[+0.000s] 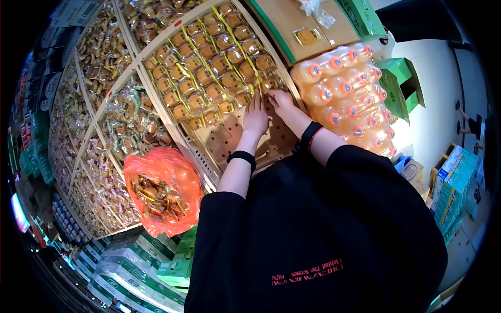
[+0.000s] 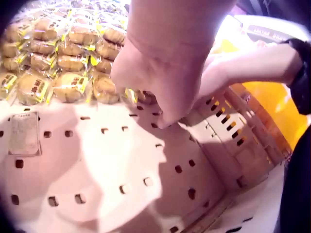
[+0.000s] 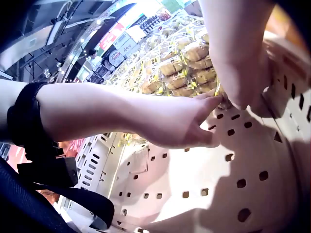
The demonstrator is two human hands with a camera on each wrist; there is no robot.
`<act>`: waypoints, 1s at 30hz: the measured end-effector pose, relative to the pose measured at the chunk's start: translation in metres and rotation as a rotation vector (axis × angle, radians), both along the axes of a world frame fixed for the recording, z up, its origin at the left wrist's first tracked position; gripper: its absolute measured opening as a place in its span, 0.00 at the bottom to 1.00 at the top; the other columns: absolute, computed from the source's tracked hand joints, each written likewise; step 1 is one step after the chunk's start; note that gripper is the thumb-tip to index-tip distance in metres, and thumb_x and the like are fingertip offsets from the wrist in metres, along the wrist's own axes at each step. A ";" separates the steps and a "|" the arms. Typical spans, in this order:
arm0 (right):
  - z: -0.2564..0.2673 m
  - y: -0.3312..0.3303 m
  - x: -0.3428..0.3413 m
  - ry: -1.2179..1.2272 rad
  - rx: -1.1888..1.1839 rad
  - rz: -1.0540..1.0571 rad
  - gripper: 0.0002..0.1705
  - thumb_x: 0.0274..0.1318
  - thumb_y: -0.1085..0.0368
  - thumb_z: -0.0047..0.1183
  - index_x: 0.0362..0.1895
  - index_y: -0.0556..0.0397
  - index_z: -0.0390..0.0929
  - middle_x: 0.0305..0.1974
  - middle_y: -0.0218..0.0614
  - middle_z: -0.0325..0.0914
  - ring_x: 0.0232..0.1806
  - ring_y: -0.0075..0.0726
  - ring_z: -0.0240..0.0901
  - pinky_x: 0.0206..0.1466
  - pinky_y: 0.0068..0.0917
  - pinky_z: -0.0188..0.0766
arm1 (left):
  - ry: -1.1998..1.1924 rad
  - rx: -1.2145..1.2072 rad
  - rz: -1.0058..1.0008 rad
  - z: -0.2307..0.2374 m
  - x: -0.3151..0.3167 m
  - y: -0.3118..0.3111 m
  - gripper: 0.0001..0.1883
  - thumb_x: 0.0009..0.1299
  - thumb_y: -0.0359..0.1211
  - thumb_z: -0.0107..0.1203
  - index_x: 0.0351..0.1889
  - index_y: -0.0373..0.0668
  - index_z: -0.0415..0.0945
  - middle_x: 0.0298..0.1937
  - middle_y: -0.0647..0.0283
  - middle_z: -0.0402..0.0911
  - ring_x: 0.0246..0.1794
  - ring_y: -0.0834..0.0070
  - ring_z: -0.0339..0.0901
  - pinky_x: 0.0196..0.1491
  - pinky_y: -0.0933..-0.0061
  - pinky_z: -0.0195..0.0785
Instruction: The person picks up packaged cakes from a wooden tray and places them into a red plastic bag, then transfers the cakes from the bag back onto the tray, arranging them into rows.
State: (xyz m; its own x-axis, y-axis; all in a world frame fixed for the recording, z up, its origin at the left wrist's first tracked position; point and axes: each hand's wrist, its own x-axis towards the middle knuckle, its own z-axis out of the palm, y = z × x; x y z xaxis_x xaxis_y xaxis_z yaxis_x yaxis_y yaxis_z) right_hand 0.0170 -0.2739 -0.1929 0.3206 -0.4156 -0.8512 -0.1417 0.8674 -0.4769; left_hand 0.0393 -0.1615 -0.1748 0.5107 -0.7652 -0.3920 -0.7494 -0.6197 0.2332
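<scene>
Round brown pastries (image 1: pixel 206 77) in clear packets with yellow markings stand in tight rows at the far part of a pale slotted plastic crate (image 1: pixel 225 140). My left hand (image 1: pixel 255 119) reaches flat to the end of these rows, its fingers straight and the fingertips right at a packet. Beside it my right hand (image 1: pixel 282 101) bends inward at the corner packet (image 1: pixel 269 83) by the crate's right wall. In the right wrist view the left hand (image 3: pixel 177 124) has its thumb apart from its fingers. The right fingers are partly hidden, and I cannot tell whether they pinch the packet.
Shrink-wrapped orange drink bottles (image 1: pixel 344 96) stand against the crate's right side. A red plastic bag (image 1: pixel 180 167) of packaged pastries sits at the left. Divided bins (image 1: pixel 99 52) of wrapped snacks spread beyond it. A cardboard box (image 1: pixel 271 23) stands behind; a paper label (image 2: pixel 24 133) lies on the crate floor.
</scene>
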 end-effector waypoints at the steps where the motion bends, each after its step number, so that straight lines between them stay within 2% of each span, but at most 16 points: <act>1: 0.000 0.000 0.000 -0.037 -0.023 -0.002 0.11 0.43 0.73 0.55 0.33 0.47 0.71 0.30 0.28 0.72 0.33 0.25 0.67 0.34 0.22 0.64 | -0.085 0.040 -0.043 -0.004 -0.003 0.003 0.30 0.62 0.34 0.42 0.63 0.35 0.53 0.70 0.53 0.40 0.68 0.63 0.48 0.65 0.60 0.45; 2: 0.003 0.000 -0.002 -0.074 -0.048 -0.004 0.12 0.43 0.72 0.55 0.34 0.46 0.71 0.31 0.27 0.72 0.34 0.24 0.67 0.35 0.21 0.63 | -0.070 0.043 -0.047 -0.005 -0.006 0.004 0.30 0.62 0.34 0.42 0.63 0.35 0.53 0.70 0.53 0.40 0.68 0.63 0.48 0.65 0.60 0.45; 4: 0.012 0.001 -0.004 -0.013 -0.085 0.029 0.12 0.44 0.72 0.55 0.34 0.45 0.70 0.31 0.27 0.72 0.34 0.23 0.66 0.35 0.21 0.62 | -0.262 0.069 -0.081 -0.005 -0.008 0.005 0.30 0.63 0.36 0.42 0.64 0.37 0.52 0.70 0.52 0.42 0.67 0.64 0.50 0.65 0.59 0.43; 5: 0.014 0.002 -0.003 0.031 -0.126 0.061 0.12 0.44 0.71 0.54 0.35 0.45 0.70 0.32 0.26 0.72 0.34 0.22 0.66 0.35 0.21 0.62 | -0.260 0.074 -0.078 -0.001 -0.009 0.002 0.30 0.63 0.36 0.42 0.64 0.37 0.52 0.70 0.52 0.42 0.67 0.64 0.50 0.65 0.59 0.43; 6: 0.003 0.002 0.000 0.085 -0.109 0.079 0.14 0.45 0.71 0.52 0.40 0.45 0.70 0.36 0.26 0.72 0.37 0.24 0.66 0.36 0.23 0.62 | -0.261 0.105 -0.061 0.004 -0.011 -0.004 0.30 0.63 0.36 0.42 0.64 0.37 0.53 0.70 0.53 0.43 0.67 0.64 0.50 0.65 0.58 0.42; 7: -0.008 0.004 0.001 0.081 -0.107 0.078 0.14 0.45 0.71 0.52 0.40 0.45 0.70 0.36 0.26 0.72 0.37 0.24 0.66 0.36 0.23 0.62 | -0.263 0.135 -0.047 0.009 -0.011 -0.008 0.30 0.63 0.37 0.42 0.64 0.38 0.53 0.70 0.54 0.44 0.67 0.64 0.50 0.65 0.58 0.41; 9: -0.005 0.009 0.003 0.138 -0.131 -0.167 0.20 0.42 0.74 0.52 0.45 0.59 0.71 0.40 0.36 0.74 0.40 0.33 0.70 0.40 0.29 0.66 | -0.226 0.035 -0.007 0.003 -0.006 -0.013 0.29 0.64 0.36 0.40 0.64 0.38 0.53 0.69 0.56 0.46 0.68 0.65 0.46 0.66 0.59 0.39; 10: -0.020 0.009 0.002 0.056 -0.222 -0.140 0.20 0.43 0.74 0.51 0.45 0.61 0.69 0.40 0.36 0.74 0.38 0.33 0.70 0.39 0.29 0.67 | -0.257 -0.041 -0.068 -0.001 -0.004 -0.015 0.29 0.64 0.36 0.40 0.64 0.38 0.53 0.69 0.56 0.46 0.69 0.65 0.45 0.67 0.60 0.38; 11: -0.013 0.009 0.001 0.057 -0.222 -0.138 0.20 0.43 0.74 0.51 0.45 0.61 0.69 0.40 0.36 0.74 0.38 0.33 0.70 0.39 0.29 0.67 | -0.287 -0.117 -0.128 -0.002 -0.003 -0.015 0.29 0.64 0.36 0.39 0.64 0.39 0.53 0.70 0.57 0.46 0.70 0.66 0.43 0.67 0.61 0.37; 13: 0.011 0.011 0.003 0.052 -0.152 -0.147 0.17 0.44 0.74 0.51 0.43 0.61 0.68 0.37 0.37 0.74 0.35 0.34 0.71 0.35 0.30 0.68 | -0.263 -0.103 -0.127 -0.007 0.000 -0.013 0.29 0.65 0.35 0.39 0.65 0.39 0.51 0.70 0.58 0.45 0.71 0.66 0.40 0.68 0.63 0.34; 16: -0.010 0.010 -0.001 0.052 -0.184 -0.091 0.15 0.45 0.74 0.50 0.40 0.59 0.67 0.33 0.37 0.74 0.32 0.34 0.71 0.31 0.32 0.67 | -0.142 -0.151 -0.094 -0.007 0.001 -0.009 0.31 0.65 0.36 0.39 0.67 0.40 0.46 0.70 0.59 0.45 0.71 0.68 0.40 0.68 0.62 0.33; 20: 0.001 0.012 0.002 0.129 -0.149 -0.030 0.15 0.51 0.73 0.47 0.45 0.52 0.66 0.39 0.30 0.70 0.37 0.28 0.66 0.37 0.26 0.66 | -0.249 0.041 -0.087 0.000 0.002 -0.008 0.34 0.64 0.36 0.41 0.68 0.41 0.43 0.70 0.61 0.44 0.71 0.71 0.41 0.68 0.60 0.34; 23: -0.007 0.020 0.001 0.146 -0.245 0.012 0.15 0.51 0.71 0.48 0.45 0.54 0.65 0.37 0.33 0.70 0.35 0.27 0.67 0.34 0.26 0.66 | -0.304 0.092 -0.054 -0.004 0.003 0.003 0.35 0.63 0.36 0.42 0.68 0.40 0.42 0.70 0.61 0.44 0.71 0.72 0.41 0.68 0.59 0.34; 25: -0.006 0.023 0.000 0.219 -0.573 0.016 0.17 0.51 0.69 0.49 0.46 0.56 0.65 0.34 0.35 0.71 0.32 0.27 0.67 0.33 0.25 0.66 | -0.309 0.086 -0.033 -0.004 0.005 0.009 0.36 0.63 0.36 0.43 0.68 0.40 0.41 0.70 0.61 0.45 0.70 0.73 0.42 0.68 0.59 0.34; 27: -0.022 0.024 0.000 0.225 -0.564 0.015 0.17 0.51 0.69 0.48 0.47 0.55 0.64 0.35 0.36 0.71 0.33 0.27 0.67 0.34 0.25 0.67 | -0.190 0.062 0.021 -0.005 0.007 0.015 0.37 0.62 0.37 0.44 0.68 0.39 0.40 0.70 0.60 0.46 0.70 0.72 0.43 0.68 0.59 0.34; 30: -0.042 0.024 0.001 0.240 -0.541 0.015 0.17 0.52 0.70 0.47 0.48 0.55 0.63 0.36 0.38 0.71 0.35 0.28 0.69 0.35 0.24 0.69 | -0.243 0.050 0.016 -0.007 0.006 0.014 0.39 0.61 0.37 0.46 0.68 0.39 0.40 0.70 0.59 0.46 0.70 0.72 0.44 0.68 0.59 0.35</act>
State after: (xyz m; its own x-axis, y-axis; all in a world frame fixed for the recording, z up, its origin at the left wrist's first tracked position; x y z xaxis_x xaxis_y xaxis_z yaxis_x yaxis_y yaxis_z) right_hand 0.0177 -0.2496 -0.2344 0.1547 -0.8078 -0.5688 -0.3109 0.5067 -0.8041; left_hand 0.0457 -0.1480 -0.1818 0.6064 -0.7393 -0.2927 -0.7700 -0.6378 0.0159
